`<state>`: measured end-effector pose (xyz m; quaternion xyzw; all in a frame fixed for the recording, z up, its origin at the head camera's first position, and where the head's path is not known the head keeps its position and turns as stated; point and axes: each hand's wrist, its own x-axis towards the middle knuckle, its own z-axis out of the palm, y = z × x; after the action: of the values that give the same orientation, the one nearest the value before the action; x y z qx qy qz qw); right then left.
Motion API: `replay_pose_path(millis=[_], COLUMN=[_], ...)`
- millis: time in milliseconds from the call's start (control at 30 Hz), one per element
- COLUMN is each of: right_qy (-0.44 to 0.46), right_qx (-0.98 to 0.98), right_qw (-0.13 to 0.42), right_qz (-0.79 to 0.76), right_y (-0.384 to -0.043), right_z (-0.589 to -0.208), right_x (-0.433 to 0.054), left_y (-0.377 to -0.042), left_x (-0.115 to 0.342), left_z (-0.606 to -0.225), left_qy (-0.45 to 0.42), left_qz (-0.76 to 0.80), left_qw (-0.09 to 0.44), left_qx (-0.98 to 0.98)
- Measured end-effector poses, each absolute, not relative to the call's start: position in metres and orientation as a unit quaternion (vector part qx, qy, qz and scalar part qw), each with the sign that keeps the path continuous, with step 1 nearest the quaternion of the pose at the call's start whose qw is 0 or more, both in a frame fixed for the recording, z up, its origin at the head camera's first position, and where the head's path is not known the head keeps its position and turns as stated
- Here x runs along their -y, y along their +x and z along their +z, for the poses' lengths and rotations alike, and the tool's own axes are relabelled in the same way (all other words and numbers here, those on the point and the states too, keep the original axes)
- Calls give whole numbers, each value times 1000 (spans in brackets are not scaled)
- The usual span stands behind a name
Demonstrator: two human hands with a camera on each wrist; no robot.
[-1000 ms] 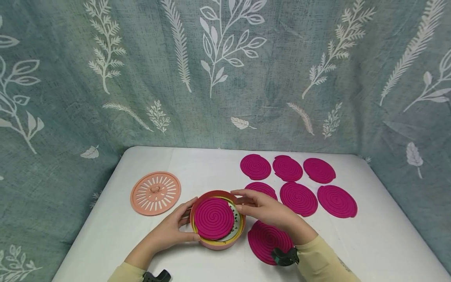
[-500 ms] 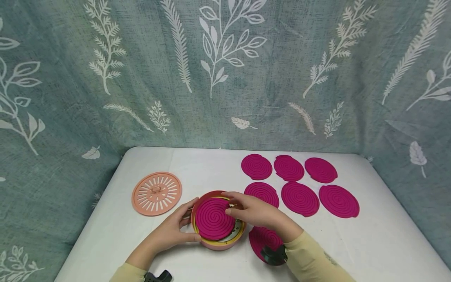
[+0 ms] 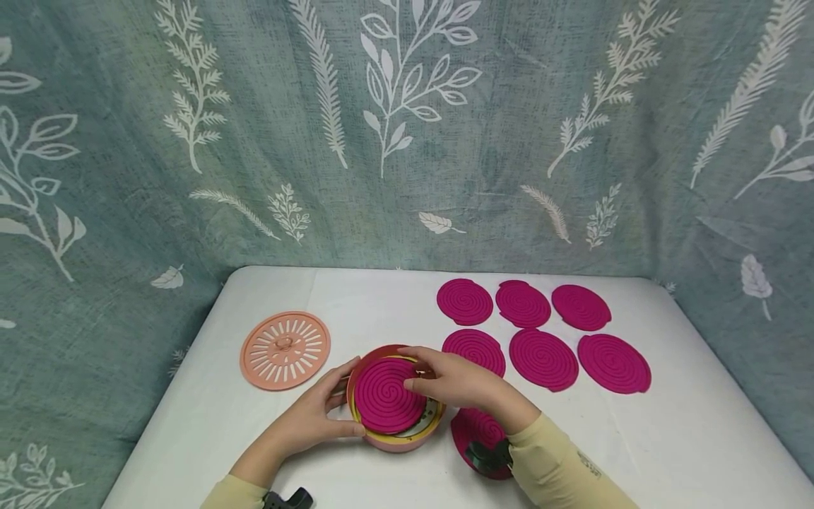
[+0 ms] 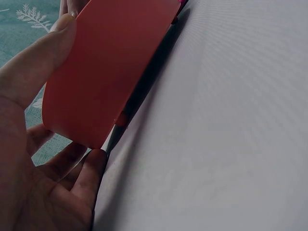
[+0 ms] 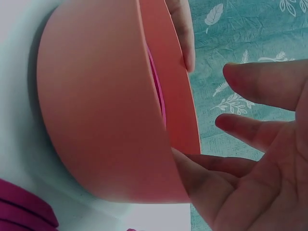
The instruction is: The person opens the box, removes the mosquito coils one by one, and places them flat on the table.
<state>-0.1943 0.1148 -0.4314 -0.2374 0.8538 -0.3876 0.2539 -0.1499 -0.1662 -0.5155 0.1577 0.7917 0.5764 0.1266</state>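
Note:
A magenta spiral mosquito coil (image 3: 384,397) lies in a round coral-pink mosquito coil holder (image 3: 396,447) near the table's front. Beneath it, part of a pale, dark-patterned surface with a yellow rim shows. My left hand (image 3: 323,413) grips the holder's left side, thumb at the near rim and fingers round the outer wall (image 4: 106,67). Over the holder's right rim reaches my right hand (image 3: 454,382), its fingertips above the coil's right edge. In the right wrist view its thumb and a finger stand apart with nothing between them, while other fingers dip inside the wall (image 5: 96,106).
A coral slotted lid (image 3: 284,344) with a small knob lies left of the holder. Several magenta coils (image 3: 540,359) lie in rows at the right. Another coil (image 3: 473,428) is partly under my right wrist. A patterned curtain (image 3: 407,212) stands behind the white table.
My right hand has shifted left from the holder's right rim to over the coil's edge. The left hand keeps its hold, and the coil stays in the holder.

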Motion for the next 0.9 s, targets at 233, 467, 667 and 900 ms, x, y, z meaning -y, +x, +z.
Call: replay_pose_path(millis=[233,467,667,900], right_qy=[-229,-214,-202,-193], right_qx=[-845,-834,-824,-792], right_qw=[266,266,258,261], right_qz=[-403,-434,-463,-517], right_y=[-198,-198,-196,-193], right_z=[-432,-431,-430,-430], right_x=[-115,-118,-122,-124], left_y=[-149,-150,-152,-151], left_x=[165,166,166,166], left_z=[-516,-516,-516,-515], left_qy=[148,151,157,155], left_qz=[562,561,559,559], left_qw=[124,120,116,119], left_qx=[-804,-805,-806,-805])
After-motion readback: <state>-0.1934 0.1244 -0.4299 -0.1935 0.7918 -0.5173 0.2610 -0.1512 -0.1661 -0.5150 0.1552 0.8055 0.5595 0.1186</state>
